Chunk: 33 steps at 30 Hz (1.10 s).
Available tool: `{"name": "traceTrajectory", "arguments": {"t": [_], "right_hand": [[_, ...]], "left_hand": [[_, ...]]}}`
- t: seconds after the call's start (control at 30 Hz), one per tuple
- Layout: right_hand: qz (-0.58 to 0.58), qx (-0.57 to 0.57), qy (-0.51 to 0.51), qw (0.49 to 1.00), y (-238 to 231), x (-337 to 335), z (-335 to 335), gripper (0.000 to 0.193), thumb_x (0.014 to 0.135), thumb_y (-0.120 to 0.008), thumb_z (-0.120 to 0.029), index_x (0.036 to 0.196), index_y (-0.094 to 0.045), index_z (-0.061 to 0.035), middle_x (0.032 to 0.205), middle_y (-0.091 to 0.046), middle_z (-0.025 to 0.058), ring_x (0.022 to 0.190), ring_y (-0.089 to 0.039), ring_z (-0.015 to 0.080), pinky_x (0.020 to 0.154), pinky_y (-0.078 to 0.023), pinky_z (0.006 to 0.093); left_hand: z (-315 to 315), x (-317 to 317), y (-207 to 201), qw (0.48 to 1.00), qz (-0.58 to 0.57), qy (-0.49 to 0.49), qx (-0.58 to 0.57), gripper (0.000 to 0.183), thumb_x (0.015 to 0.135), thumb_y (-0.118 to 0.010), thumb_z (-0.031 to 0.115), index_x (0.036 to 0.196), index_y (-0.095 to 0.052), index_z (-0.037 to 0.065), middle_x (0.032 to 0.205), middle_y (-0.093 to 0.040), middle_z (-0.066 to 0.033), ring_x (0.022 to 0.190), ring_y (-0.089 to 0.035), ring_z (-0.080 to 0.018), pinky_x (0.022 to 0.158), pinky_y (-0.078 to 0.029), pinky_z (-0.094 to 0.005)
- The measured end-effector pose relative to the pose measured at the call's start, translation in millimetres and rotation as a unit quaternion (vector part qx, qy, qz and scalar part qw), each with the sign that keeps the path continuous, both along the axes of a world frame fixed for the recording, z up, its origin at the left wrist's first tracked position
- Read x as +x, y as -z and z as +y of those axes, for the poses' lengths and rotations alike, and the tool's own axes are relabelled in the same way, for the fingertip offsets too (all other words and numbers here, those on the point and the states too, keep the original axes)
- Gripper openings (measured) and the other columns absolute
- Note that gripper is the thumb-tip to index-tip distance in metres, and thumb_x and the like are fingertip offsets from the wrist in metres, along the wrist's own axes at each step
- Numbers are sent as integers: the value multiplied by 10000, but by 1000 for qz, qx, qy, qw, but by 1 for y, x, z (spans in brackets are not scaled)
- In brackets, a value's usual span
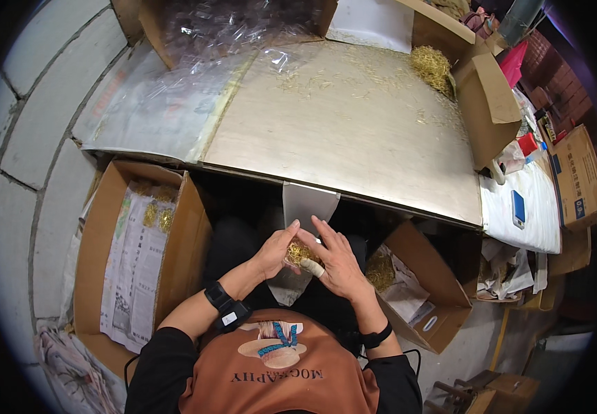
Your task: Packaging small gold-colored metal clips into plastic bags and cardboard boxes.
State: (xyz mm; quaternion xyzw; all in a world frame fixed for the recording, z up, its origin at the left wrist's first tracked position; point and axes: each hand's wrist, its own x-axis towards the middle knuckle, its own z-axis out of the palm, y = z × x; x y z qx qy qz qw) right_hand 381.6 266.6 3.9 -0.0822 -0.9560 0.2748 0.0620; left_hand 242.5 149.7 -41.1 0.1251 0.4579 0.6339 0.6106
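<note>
In front of my body, a small bundle of thin, golden, straw-like pieces (301,251) sits between my two hands. My left hand (273,254) cups it from the left, thumb up along its side. My right hand (340,265) presses it from the right, fingers stretched over its top and a pale cover on one digit. What the pieces are exactly is too small to tell. Beneath the hands a grey-white sheet or board (308,201) hangs down from the table edge toward my lap.
Ahead lies a wide board tabletop (340,124) with scattered golden bits and a golden heap (433,69). Clear plastic pieces (222,34) pile up at the far left. Newspaper-lined cartons stand left (91,276) and right (443,297). A blue device (518,208) lies at right.
</note>
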Motion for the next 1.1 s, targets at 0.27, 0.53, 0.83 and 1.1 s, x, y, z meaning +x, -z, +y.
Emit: {"name": "traceTrajectory", "arguments": {"t": [0.27,0.53,0.83,1.1], "right_hand": [[64,-50,63,995,2,-3,8,536,836,-597,-114,1334,-414,-40,1373,-414,182,1225,-444,341,1024,-348,434],[177,13,95,980,-10,16,1,513,832,-625,-134,1297,-454,-5,1332,-470,185,1265,-424,341,1025,-355,430],[42,152,10,987,-5,13,-22,535,842,-609,-228,1315,-445,-37,1400,-414,108,1341,-330,277,1089,-194,501],[61,111,-2,992,-11,2,-29,524,839,-622,-197,1313,-448,-55,1387,-433,101,1333,-346,271,1089,-193,491]], "left_hand": [[0,7,6,998,-38,27,47,301,978,-434,246,1088,-527,-18,901,-644,-115,699,-671,-182,472,-570,-266],[-9,0,-10,992,-65,-76,71,250,958,-462,170,1144,-497,6,1019,-618,-129,847,-665,-195,589,-602,-310],[-15,2,0,992,-40,-108,44,242,956,-473,178,1143,-513,29,1003,-620,-97,868,-654,-180,596,-600,-314],[-16,-3,-1,989,-65,-123,55,247,956,-473,188,1133,-517,21,1011,-619,-114,823,-667,-192,616,-605,-324]]}}
